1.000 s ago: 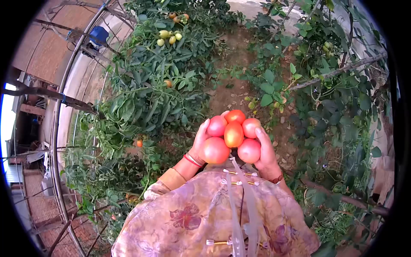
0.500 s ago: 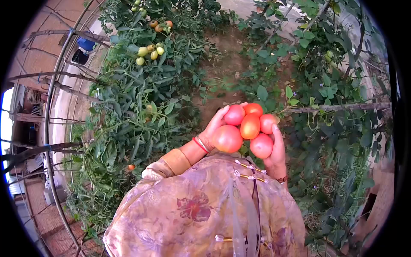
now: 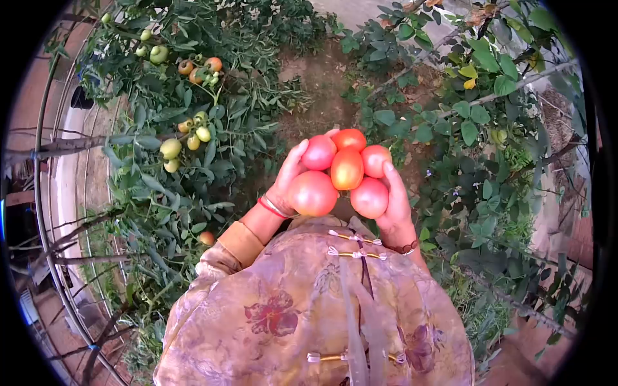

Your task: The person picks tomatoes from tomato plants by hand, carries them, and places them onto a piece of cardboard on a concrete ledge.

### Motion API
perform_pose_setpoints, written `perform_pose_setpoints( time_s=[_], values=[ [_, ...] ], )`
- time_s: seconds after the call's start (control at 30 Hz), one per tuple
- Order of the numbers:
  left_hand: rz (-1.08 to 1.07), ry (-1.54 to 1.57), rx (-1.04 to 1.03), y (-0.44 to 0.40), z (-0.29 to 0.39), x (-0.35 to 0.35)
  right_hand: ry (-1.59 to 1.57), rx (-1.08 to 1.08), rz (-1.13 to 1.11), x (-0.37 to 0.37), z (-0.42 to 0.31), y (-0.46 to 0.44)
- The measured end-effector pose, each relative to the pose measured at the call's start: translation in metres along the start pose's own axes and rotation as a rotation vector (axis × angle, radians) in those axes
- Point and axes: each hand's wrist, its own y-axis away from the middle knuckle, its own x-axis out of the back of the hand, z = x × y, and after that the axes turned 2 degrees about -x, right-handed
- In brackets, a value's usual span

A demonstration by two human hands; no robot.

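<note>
Cupped together in front of my chest, both hands hold a cluster of several ripe tomatoes. My left hand (image 3: 283,181) curls around the left side, against a large pink tomato (image 3: 313,193) and a smaller pink tomato (image 3: 318,152). My right hand (image 3: 397,204) closes on the right side, its thumb by one pink tomato (image 3: 376,161) and its palm beside another, lower pink tomato (image 3: 369,198). An oblong orange tomato (image 3: 347,169) rests in the middle, with a red-orange tomato (image 3: 349,139) behind it. Most of my fingers are hidden beneath the fruit.
Tomato plants on the left bear green tomatoes (image 3: 170,148) and reddening tomatoes (image 3: 214,64). Leafy climbing plants (image 3: 468,132) stand on the right, with wooden poles (image 3: 524,80) among them. A strip of bare soil (image 3: 318,77) runs between. Curved poles (image 3: 40,167) line the far left.
The view has shifted, so the plants on the left sit lower and the hands appear further left and slightly higher. Both hands keep the same hold on the tomatoes.
</note>
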Motion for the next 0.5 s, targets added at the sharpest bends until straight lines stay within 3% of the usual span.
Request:
perform_pose_setpoints(
  time_s=[0.27,0.5],
  values=[
    [0.049,0.036,-0.014,-0.119,0.068,0.013,-0.034,-0.090,-0.012,-0.006,-0.049,-0.137],
    [0.070,-0.034,-0.117,-0.266,0.133,0.019,0.034,-0.047,-0.127,-0.009,-0.131,-0.289]
  ],
)
